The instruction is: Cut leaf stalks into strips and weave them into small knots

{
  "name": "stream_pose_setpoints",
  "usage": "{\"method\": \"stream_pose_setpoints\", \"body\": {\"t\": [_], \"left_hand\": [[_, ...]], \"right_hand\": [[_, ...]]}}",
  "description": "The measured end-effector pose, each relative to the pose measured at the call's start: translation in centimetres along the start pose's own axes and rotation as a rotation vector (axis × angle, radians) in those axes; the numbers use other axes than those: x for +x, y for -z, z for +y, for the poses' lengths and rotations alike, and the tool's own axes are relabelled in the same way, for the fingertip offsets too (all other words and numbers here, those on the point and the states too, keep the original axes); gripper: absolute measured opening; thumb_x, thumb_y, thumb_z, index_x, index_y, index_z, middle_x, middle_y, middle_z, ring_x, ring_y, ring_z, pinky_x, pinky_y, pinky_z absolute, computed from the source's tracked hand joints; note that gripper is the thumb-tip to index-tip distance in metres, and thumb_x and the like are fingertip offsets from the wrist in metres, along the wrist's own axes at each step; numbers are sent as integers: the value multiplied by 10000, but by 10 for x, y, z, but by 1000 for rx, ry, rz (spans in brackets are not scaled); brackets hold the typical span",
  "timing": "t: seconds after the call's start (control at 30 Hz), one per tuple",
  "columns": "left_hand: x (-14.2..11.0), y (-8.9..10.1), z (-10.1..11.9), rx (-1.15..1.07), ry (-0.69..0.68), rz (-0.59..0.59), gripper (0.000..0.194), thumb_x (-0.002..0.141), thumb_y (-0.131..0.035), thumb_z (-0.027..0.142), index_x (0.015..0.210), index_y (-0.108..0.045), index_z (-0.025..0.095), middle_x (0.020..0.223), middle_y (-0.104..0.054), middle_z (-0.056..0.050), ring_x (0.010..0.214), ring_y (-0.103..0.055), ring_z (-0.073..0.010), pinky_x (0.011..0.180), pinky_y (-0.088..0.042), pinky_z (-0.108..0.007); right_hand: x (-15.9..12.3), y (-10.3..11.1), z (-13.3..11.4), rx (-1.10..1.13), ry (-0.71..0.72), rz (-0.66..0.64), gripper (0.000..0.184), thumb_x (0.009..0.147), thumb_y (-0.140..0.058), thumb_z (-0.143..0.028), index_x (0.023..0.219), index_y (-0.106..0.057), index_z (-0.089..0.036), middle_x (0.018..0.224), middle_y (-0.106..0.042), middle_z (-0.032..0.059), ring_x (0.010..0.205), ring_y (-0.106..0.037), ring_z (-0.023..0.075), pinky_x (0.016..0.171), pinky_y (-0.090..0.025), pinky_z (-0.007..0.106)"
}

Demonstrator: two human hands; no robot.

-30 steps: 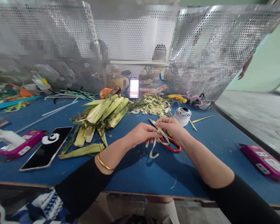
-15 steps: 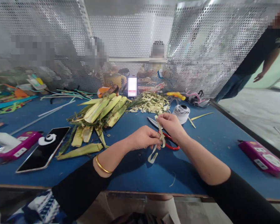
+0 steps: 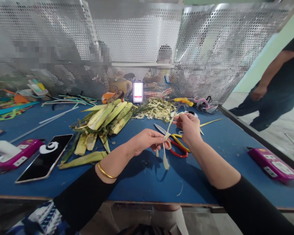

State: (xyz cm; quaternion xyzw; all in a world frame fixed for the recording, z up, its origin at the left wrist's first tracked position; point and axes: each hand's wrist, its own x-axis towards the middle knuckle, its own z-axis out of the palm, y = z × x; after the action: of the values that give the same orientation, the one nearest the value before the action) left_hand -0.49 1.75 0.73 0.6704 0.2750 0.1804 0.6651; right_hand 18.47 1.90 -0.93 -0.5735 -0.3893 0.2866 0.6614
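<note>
My left hand (image 3: 147, 141) pinches a knotted pale husk strip (image 3: 166, 162) whose loop and loose ends hang below the fingers. One end runs up to my right hand (image 3: 189, 128), which grips it between thumb and fingers. Beneath the strip lie scissors (image 3: 180, 154) with red and yellow handles, blades pointing up and left. Behind my right hand, a white thread spool (image 3: 194, 114) is mostly hidden. To the left is a heap of corn husks (image 3: 105, 119), with a single husk (image 3: 84, 160) in front of it.
A pile of curled husk strips (image 3: 159, 109) lies at the back by a yellow-handled tool (image 3: 183, 101). A phone (image 3: 45, 160) and magenta power strips (image 3: 274, 163) flank my arms. A perforated screen (image 3: 137, 39) stands behind the table. A person (image 3: 281, 78) stands at right.
My right hand has moved right and turned, drawing the strip's upper end out. The scissors' yellow handle now shows, and the spool is more covered. The person at right has come closer.
</note>
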Motion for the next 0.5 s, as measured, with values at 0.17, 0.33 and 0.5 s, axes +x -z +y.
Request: {"method": "stream_pose_setpoints", "body": {"t": [0.17,0.33,0.5], "left_hand": [[2,1,-2,-47,3,46,213,717,-725,348,724,-749,137,722,-697,-82,541,-500,-84,470,-386,-194],[5,4,-2,-221,16,218,208,663,-769,326,733,-735,132,687,-664,-51,521,-488,-66,446,-346,-182],[8,10,-2,-357,-12,354,151,684,-752,272,680,-692,133,676,-648,-34,520,-498,-64,461,-369,-190]], "right_hand": [[-8,-6,-8,121,-102,32,143,715,-594,-324,714,-498,-218,761,-701,39,652,-671,159,540,-476,246],[-21,-10,-12,-12,-191,-411,268,749,-649,-449,729,-592,-187,641,-663,13,608,-626,146,627,-486,267],[-31,-10,-14,-201,-27,-684,421,801,-551,-586,682,-598,-184,592,-608,-6,562,-540,128,585,-434,264]]}}
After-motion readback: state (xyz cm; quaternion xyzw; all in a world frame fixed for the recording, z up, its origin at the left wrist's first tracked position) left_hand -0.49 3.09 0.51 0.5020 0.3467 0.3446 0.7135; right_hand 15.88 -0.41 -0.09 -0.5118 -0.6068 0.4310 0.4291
